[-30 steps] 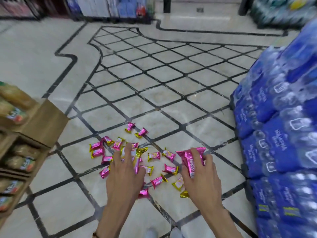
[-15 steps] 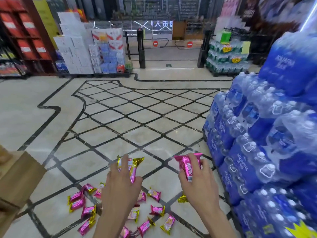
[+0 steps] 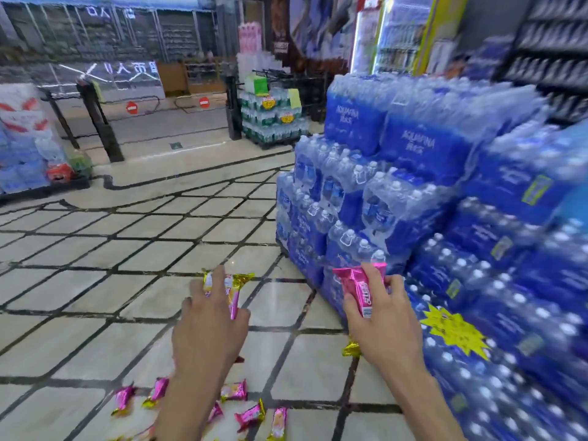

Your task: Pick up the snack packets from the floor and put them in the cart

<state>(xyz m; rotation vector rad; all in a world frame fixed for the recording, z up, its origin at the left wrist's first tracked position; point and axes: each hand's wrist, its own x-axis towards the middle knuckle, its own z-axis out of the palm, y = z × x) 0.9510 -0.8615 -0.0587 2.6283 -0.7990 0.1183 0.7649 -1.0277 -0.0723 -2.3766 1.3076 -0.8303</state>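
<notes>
My left hand [image 3: 208, 326] grips a few pink-and-gold snack packets [image 3: 234, 289], held up above the tiled floor. My right hand [image 3: 381, 316] grips a bunch of pink snack packets [image 3: 361, 286] at the same height, close to the stacked water packs. Several more pink and gold packets [image 3: 251, 416] lie scattered on the floor below my forearms, and one gold packet [image 3: 351, 349] shows just under my right hand. No cart is in view.
A tall stepped stack of blue shrink-wrapped water bottle packs [image 3: 429, 218] fills the right side. Further back stand entrance gates with black posts [image 3: 98, 122], another pallet of bottles [image 3: 273, 119] and a stack of goods on the left [image 3: 25, 144]. Marble floor [image 3: 95, 249] stretches ahead.
Both hands have risen from the floor with their packets. My view has lifted and swung right, so the scattered packets dropped toward the bottom edge and the cardboard display on the left left the view.
</notes>
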